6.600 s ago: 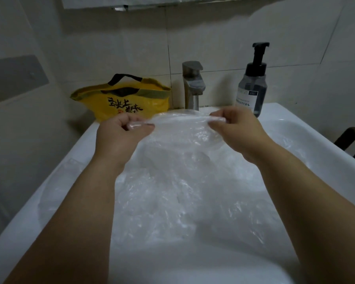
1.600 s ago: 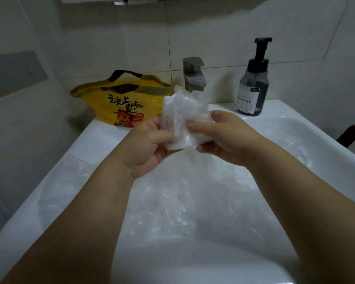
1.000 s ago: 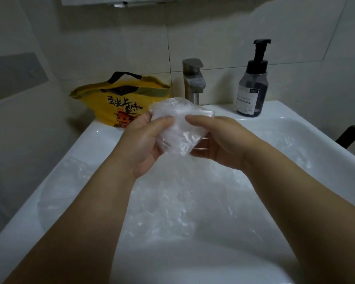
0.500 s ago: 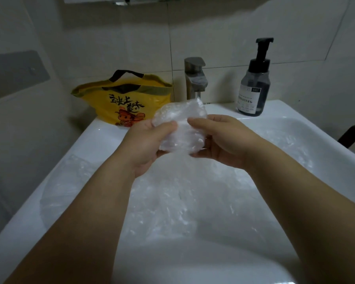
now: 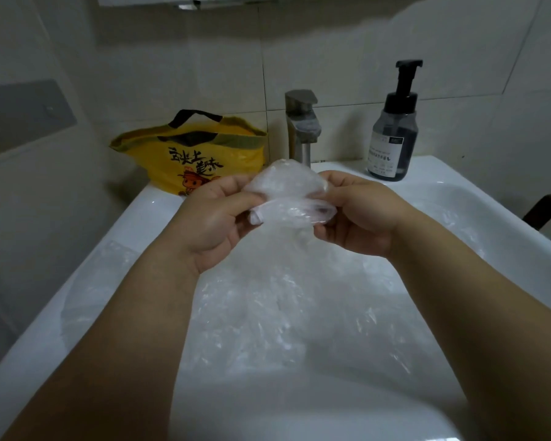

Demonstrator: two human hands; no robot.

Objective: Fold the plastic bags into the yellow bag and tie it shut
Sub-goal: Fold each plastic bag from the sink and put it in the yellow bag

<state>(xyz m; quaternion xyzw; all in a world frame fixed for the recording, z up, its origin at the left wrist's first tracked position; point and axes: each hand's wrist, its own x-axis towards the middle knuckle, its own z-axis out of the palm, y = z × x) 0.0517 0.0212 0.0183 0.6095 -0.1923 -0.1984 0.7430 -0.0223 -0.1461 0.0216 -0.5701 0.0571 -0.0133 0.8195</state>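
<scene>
Lying crumpled across the basin of the sink (image 5: 134, 227), nearest the viewer, are loose clear plastic bags (image 5: 268, 316), not yet folded. Above them, 1 folded plastic bag (image 5: 287, 192) sits between the 2 hands as a small, puffy wad. The step in hand looks like the last tuck of that fold. To do it well, press the trapped air out toward the open edge, turn the loose flap under, and pinch the packet flat so the slippery film does not spring open on the way to the carrier. The left hand (image 5: 217, 224) has its fingers (image 5: 236, 203) curled and clamped on the wad's left end, thumb across the front. The right hand (image 5: 360, 218) pinches the right end, its fingers (image 5: 341, 183) bent over the top edge with no gap to the film. Beyond the hands, the yellow bag (image 5: 201, 154) stands on the sink's back ledge at the left, mouth open and handles untied, just beside the tap (image 5: 301, 125). A soap dispenser (image 5: 393, 132) stands farther right.
</scene>
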